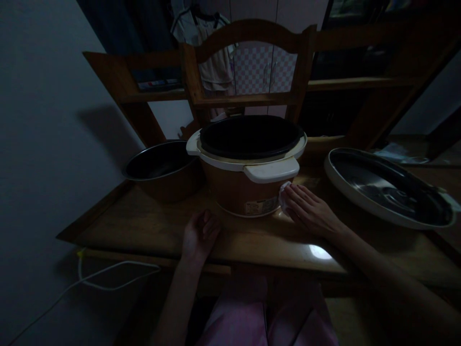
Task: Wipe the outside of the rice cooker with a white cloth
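A rice cooker body (pixel 230 187) with a white rim and white handles stands in the middle of the wooden table (pixel 144 226), its dark inside facing up. My right hand (pixel 306 206) presses a crumpled white tissue (pixel 283 197) against the cooker's lower right side, below the front handle. My left hand (pixel 202 233) rests on the table just in front of the cooker, its fingers curled in loosely with nothing visible in them. To the left of the cooker sits its round inner pot (pixel 167 180). On the right lies the detached lid (pixel 389 187), inner face up.
A wooden frame with shelves (pixel 248 100) rises behind the table. A white cord (pixel 118 263) hangs at the table's front left corner, near the wall (pixel 43 144). Clothes (pixel 212 57) hang beyond the frame, before a checkered cabinet (pixel 255 67).
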`<state>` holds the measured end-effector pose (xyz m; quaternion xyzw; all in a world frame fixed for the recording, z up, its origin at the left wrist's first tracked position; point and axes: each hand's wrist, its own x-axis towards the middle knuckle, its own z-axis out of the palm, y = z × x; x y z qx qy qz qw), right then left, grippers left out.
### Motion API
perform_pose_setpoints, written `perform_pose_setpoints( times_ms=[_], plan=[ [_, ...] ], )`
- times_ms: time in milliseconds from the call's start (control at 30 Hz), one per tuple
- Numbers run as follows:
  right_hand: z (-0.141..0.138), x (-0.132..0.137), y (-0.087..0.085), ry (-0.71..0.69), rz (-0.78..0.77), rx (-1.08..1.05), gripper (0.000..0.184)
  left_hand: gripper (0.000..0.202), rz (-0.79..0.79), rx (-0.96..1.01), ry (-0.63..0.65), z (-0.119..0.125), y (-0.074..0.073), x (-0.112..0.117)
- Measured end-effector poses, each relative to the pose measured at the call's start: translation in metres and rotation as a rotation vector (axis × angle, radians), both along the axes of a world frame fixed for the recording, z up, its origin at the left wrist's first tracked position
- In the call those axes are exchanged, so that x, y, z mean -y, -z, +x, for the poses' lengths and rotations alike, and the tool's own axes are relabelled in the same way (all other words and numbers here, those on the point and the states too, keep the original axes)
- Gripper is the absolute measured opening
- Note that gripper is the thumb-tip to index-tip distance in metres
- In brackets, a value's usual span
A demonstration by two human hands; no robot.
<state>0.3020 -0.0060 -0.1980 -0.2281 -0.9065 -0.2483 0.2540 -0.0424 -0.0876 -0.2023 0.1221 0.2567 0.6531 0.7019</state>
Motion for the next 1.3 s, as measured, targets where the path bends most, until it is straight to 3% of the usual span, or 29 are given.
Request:
perform_pose_setpoints(
  times_ms=[200, 533, 833, 1033, 1167, 1300],
  plan=[
    [-0.002, -0.010, -0.005, -0.044, 0.074, 0.057, 0.075, 0.031, -0.003, -0.021, 0.001, 0.000, 0.002, 0.000],
    [-0.029, -0.017, -0.034, -0.166, 0.231, 0.099, 0.064, 0.029, 0.018, -0.036, -0.003, -0.001, 0.006, -0.002],
    [-0.068, -0.007, -0.063, -0.242, 0.191, 0.124, 0.062, 0.033, 0.027, -0.050, 0.016, -0.002, 0.008, -0.003],
    [-0.109, 0.007, -0.082, -0.292, 0.117, 0.156, 0.063, 0.037, 0.036, -0.063, 0.018, -0.001, 0.006, -0.003],
    [-0.152, 0.010, -0.074, -0.172, 0.131, 0.040, 0.064, 0.036, 0.022, -0.048, 0.014, -0.001, 0.008, -0.003],
    [-0.190, 0.006, -0.067, -0.082, 0.141, 0.121, 0.055, 0.034, 0.015, -0.029, 0.000, -0.002, 0.011, -0.004]
  ],
)
